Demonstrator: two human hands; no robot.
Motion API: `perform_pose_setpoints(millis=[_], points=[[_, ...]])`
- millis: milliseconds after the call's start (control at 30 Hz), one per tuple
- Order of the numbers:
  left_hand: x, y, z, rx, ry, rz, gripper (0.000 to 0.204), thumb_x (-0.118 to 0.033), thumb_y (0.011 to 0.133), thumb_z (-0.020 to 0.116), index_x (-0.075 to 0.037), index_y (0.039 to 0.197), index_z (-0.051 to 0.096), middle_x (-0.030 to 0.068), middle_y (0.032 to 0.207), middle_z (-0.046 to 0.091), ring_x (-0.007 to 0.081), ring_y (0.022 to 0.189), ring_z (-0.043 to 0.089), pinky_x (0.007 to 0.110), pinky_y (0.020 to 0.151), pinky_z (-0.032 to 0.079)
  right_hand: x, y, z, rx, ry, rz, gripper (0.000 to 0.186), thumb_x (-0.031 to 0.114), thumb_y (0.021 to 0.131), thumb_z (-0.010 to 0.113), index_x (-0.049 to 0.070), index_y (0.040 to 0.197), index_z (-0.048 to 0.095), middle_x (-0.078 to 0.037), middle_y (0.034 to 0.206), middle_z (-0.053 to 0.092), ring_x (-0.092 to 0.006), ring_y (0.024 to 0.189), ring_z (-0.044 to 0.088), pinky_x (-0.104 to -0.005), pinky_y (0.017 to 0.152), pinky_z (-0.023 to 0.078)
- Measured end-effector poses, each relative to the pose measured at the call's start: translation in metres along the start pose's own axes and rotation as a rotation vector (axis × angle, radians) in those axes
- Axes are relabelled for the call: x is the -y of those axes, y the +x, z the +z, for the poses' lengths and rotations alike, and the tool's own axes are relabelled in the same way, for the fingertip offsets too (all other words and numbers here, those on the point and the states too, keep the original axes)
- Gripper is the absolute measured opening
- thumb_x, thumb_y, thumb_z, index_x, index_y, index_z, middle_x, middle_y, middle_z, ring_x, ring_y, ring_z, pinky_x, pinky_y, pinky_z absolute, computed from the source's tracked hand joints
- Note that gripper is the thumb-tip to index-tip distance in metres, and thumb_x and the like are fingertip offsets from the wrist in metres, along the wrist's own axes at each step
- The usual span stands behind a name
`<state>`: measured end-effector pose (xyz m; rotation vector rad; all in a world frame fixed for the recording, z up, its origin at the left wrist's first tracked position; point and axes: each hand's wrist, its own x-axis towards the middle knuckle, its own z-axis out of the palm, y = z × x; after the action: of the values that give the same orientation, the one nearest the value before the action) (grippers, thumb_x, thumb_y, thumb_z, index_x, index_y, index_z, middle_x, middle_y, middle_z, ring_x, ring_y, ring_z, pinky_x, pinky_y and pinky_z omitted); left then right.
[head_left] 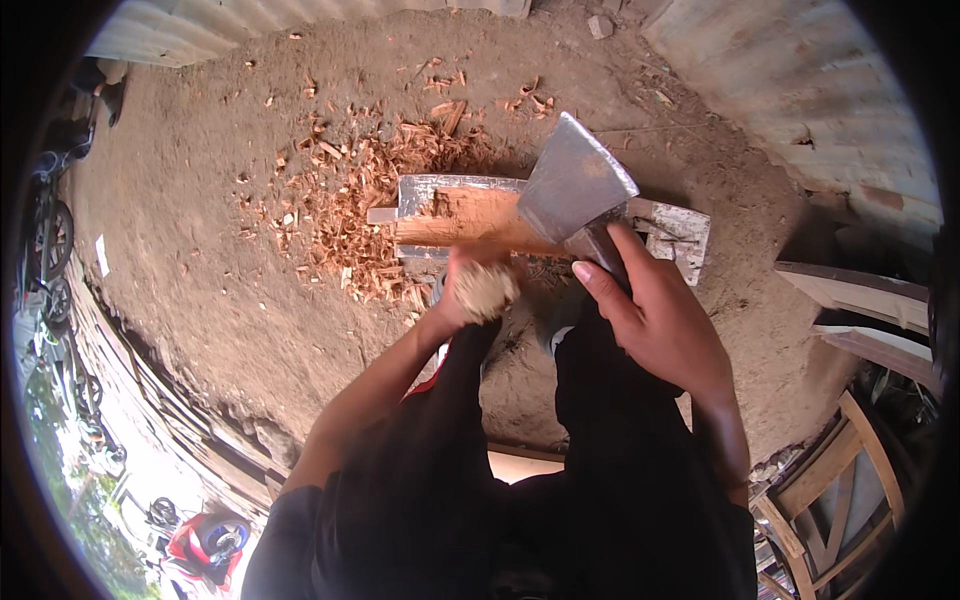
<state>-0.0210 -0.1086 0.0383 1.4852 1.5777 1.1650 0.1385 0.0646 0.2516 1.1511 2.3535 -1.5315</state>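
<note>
My right hand (pixel 665 310) is closed around the neck of a broad-bladed hatchet (pixel 575 185), its thumb lying along the shaft just below the head. The wide steel blade is raised over a low wooden block (pixel 470 222) with a worn orange-brown top and pale painted sides. Left of the hatchet, my left hand (pixel 462 290) grips a piece of wood (pixel 487 292) whose rough, pale, fibrous end faces up. That hand is slightly blurred, and the lower part of the wood is hidden beneath it. Blade and wood are apart.
Wood chips (pixel 350 215) lie heaped on the dirt ground around the block's left end. A whitish board (pixel 675 235) extends at its right. Corrugated metal sheeting (pixel 800 90) stands far right, a wooden chair frame (pixel 835 490) near right. Motorcycles (pixel 205 545) are at the left.
</note>
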Motion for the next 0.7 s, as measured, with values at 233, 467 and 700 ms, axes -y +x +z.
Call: perform_pose_setpoints(millis=[233, 467, 700], points=[[0.009, 0.043, -0.039, -0.284, -0.183, -0.572, 0.049, -0.048, 0.095, 0.067, 0.001, 0.104, 0.068, 0.0115, 0.087, 0.067, 0.0233, 0.079, 0.063, 0.039, 0.074, 0.051, 0.010, 0.013, -0.012, -0.040, 0.025, -0.023, 0.047, 0.030, 0.102, 0.058, -0.008, 0.128, 0.051, -0.028, 0.084, 0.065, -0.0458, 0.079, 0.065, -0.0485, 0.068, 0.048], [0.003, 0.053, -0.034, -0.256, -0.078, -0.597, 0.040, -0.038, 0.097, 0.066, 0.000, 0.108, 0.067, 0.0112, 0.102, 0.072, 0.0249, 0.094, 0.067, 0.038, 0.083, 0.052, 0.014, 0.020, -0.006, -0.081, -0.028, -0.155, 0.041, 0.030, 0.103, 0.058, -0.006, 0.123, 0.053, -0.018, 0.077, 0.061, -0.0276, 0.069, 0.060, -0.0390, 0.065, 0.048], [-0.010, 0.078, -0.027, -0.293, -0.226, -0.487, 0.027, -0.007, 0.086, 0.073, 0.001, 0.111, 0.066, 0.0129, 0.106, 0.072, 0.0244, 0.100, 0.069, 0.038, 0.090, 0.054, 0.059, 0.030, -0.023, -0.138, -0.053, -0.343, 0.035, 0.024, 0.102, 0.061, -0.005, 0.120, 0.055, -0.019, 0.083, 0.065, -0.0275, 0.071, 0.062, -0.0347, 0.070, 0.048]])
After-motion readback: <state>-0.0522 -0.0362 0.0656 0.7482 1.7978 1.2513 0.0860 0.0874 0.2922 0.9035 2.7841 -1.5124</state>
